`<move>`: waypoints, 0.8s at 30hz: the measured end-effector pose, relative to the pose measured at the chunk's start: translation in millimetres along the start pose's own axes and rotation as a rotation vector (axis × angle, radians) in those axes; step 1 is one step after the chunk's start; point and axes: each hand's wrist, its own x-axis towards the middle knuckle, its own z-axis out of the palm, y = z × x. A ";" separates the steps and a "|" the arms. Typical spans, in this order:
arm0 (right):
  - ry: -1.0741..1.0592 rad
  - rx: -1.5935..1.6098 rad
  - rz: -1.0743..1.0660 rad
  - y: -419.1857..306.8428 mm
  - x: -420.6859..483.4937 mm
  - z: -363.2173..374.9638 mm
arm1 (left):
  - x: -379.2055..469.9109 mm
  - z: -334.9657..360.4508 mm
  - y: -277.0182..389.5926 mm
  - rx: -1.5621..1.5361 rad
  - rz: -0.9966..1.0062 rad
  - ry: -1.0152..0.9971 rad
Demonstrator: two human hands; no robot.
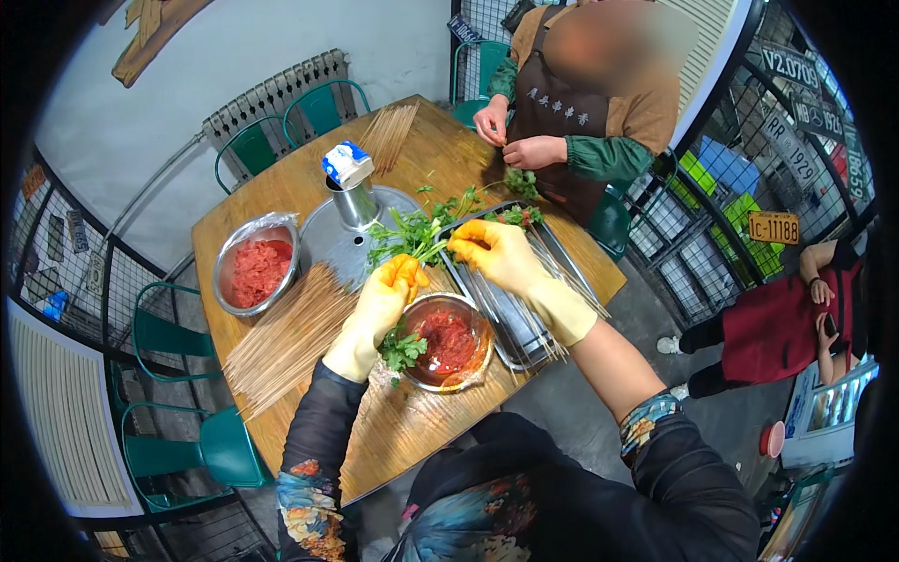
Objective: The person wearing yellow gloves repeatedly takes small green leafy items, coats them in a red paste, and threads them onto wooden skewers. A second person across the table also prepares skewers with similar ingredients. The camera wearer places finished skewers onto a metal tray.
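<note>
My left hand (393,284), in a cream rubber glove stained orange at the fingers, is closed on a cilantro sprig (403,349). The sprig's leaves hang below it, beside a metal bowl (449,388) of red marinated meat (449,341). My right hand (495,254), gloved alike, has its fingers curled at the stem ends of a cilantro bunch (402,240); whether it grips them is hidden. Beneath the right hand lies a metal tray (520,348) with several skewers (537,309) across it. Filled, leafy ends show at the tray's far end.
Loose bamboo skewers (295,337) lie on the wooden table (393,449), left of my left hand. Beyond are a second meat bowl (219,281), a round metal plate (319,232) and a carton (348,165) on a metal cup (355,204). A co-worker (569,119) handles something small opposite; another person (786,316) stands right.
</note>
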 end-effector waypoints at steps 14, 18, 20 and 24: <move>0.150 -0.868 -0.469 20.4 19.4 40.6 | -13.4 -6.2 -35.9 -0.029 -0.063 0.216; 0.109 -0.695 -0.418 23.2 35.7 75.2 | -29.7 -23.6 -30.8 -0.102 -0.136 0.353; 0.070 -0.653 -0.409 24.5 46.3 89.5 | -34.3 -35.1 -32.2 -0.130 -0.150 0.405; 0.036 -0.604 -0.471 26.7 61.4 108.1 | -39.7 -38.2 -24.0 -0.102 -0.156 0.493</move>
